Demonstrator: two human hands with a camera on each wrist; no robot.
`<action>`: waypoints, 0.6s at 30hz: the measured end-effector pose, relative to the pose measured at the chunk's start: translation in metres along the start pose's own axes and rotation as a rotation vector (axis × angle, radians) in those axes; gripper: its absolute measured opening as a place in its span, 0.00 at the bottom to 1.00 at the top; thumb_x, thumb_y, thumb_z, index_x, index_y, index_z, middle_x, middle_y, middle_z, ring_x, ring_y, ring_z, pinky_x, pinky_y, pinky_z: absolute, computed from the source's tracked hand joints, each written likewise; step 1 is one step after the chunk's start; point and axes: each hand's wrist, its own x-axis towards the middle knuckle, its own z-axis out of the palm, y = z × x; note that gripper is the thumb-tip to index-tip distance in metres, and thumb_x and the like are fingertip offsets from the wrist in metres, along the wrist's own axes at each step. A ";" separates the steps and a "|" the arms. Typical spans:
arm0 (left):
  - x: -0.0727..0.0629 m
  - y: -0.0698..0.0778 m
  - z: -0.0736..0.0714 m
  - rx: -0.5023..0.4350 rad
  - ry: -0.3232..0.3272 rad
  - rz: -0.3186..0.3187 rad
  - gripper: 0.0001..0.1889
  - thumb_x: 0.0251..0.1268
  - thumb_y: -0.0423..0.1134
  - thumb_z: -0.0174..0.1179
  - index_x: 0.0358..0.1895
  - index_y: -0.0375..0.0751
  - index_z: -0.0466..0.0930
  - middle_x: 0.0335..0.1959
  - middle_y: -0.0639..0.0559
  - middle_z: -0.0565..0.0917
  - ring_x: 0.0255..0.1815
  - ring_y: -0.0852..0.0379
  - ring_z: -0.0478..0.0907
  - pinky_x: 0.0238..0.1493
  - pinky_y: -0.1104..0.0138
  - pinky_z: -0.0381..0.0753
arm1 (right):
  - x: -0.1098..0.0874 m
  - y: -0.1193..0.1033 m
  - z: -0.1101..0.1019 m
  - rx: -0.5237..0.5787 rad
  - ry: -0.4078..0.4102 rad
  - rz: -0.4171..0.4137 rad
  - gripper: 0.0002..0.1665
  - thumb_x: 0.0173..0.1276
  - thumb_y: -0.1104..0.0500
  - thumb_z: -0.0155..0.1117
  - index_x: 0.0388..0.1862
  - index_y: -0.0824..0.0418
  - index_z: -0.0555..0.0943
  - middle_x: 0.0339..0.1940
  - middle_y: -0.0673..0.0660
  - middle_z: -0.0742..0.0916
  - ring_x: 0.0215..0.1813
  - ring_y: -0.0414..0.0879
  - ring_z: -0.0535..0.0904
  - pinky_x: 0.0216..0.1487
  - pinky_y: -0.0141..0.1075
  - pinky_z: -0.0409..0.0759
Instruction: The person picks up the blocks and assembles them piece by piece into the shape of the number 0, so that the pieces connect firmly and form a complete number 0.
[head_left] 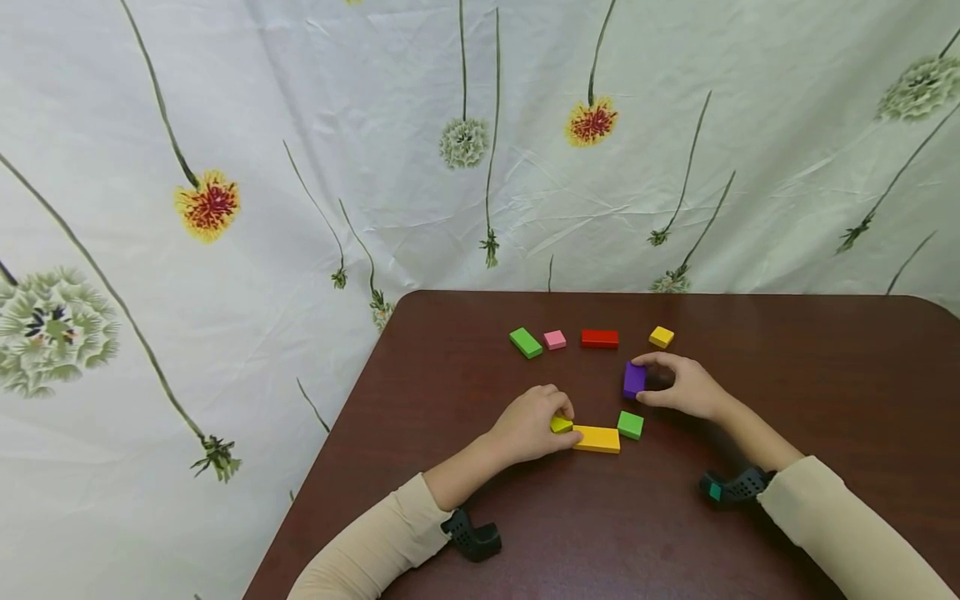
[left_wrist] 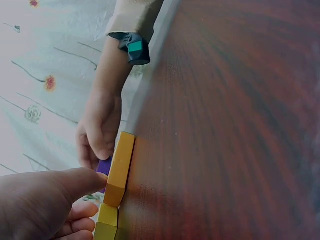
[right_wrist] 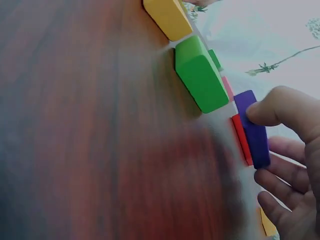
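With thumb and fingers, my right hand [head_left: 688, 387] pinches a purple block [head_left: 634, 380]; its thumb presses one face in the right wrist view, where the same purple block [right_wrist: 254, 132] is seen close. My left hand [head_left: 531, 423] has curled fingers about a small yellow block [head_left: 561, 425], partly hidden by them. The left thumb touches a long orange-yellow block [left_wrist: 120, 167] that adjoins the small yellow block [left_wrist: 106, 225]. A green block [head_left: 630, 425] sits at the right end of the long block, just below the purple one.
Along the back of the brown table [head_left: 600, 533] lie another green block [head_left: 526, 342], a pink block [head_left: 555, 339], a red block [head_left: 600, 338] and a yellow block [head_left: 662, 337]. A flowered white cloth [head_left: 420, 200] hangs behind the table's far edge.
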 end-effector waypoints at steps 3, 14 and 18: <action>0.000 0.000 0.000 -0.003 0.000 0.000 0.13 0.58 0.48 0.69 0.36 0.44 0.81 0.32 0.58 0.75 0.32 0.62 0.68 0.31 0.76 0.68 | -0.002 0.000 0.002 0.006 -0.037 -0.026 0.31 0.59 0.56 0.72 0.60 0.64 0.76 0.57 0.67 0.80 0.57 0.64 0.76 0.55 0.57 0.75; 0.001 -0.001 0.001 -0.008 -0.009 -0.018 0.13 0.57 0.49 0.69 0.36 0.45 0.81 0.33 0.58 0.75 0.33 0.62 0.68 0.32 0.75 0.69 | -0.001 -0.003 0.002 -0.017 -0.105 -0.056 0.33 0.58 0.55 0.74 0.60 0.66 0.77 0.56 0.65 0.81 0.57 0.61 0.76 0.59 0.57 0.72; 0.001 -0.001 0.001 -0.010 -0.016 -0.025 0.13 0.57 0.49 0.69 0.36 0.45 0.81 0.34 0.57 0.76 0.34 0.62 0.68 0.33 0.75 0.70 | -0.002 -0.004 0.002 -0.014 -0.119 -0.055 0.32 0.59 0.55 0.73 0.61 0.66 0.76 0.58 0.65 0.80 0.58 0.61 0.75 0.59 0.57 0.71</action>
